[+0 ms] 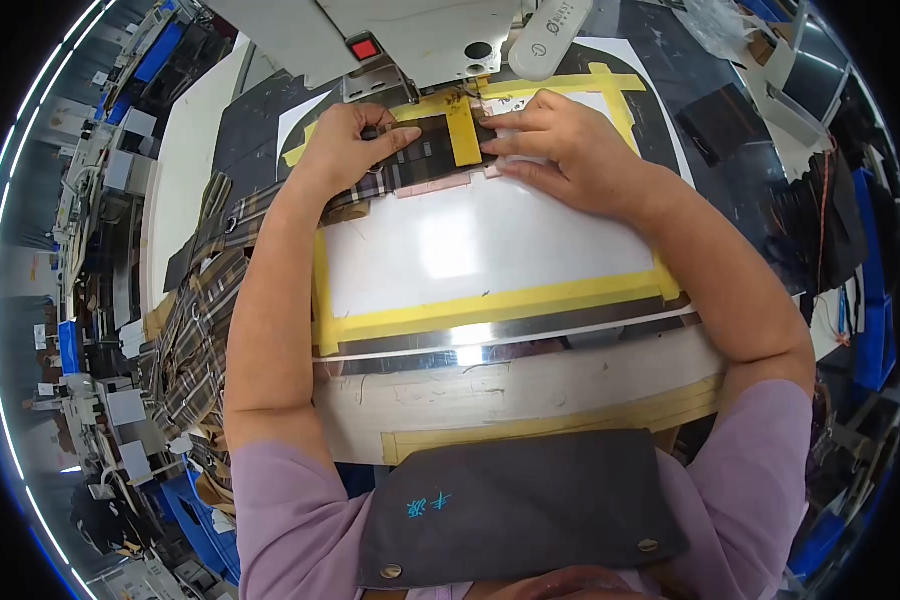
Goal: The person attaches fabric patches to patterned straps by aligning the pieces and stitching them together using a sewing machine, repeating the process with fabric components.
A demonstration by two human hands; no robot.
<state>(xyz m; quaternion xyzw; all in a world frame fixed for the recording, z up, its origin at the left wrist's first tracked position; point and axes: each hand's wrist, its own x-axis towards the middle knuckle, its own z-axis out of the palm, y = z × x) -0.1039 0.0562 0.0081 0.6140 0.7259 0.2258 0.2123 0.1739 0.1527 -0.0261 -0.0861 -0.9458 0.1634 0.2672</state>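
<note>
A dark plaid fabric strip (432, 150) lies under the head of a sewing machine (410, 40). My left hand (355, 145) is on the strip's left part, its thumb and fingers pinched on the cloth. On the right, my right hand (565, 145) touches the strip's right end with fingers spread and pointing left. Between the hands a yellow piece (463, 135) lies across the strip, close to the needle area. Pink edging (435, 187) shows along the strip's near side. What lies beneath my right fingertips is hidden.
A white sheet (410, 245) edged with yellow tape (490, 305) covers the table in front of me. More plaid fabric (195, 330) hangs in a pile at the left. Black material (820, 225) and blue bins (873, 340) are at the right.
</note>
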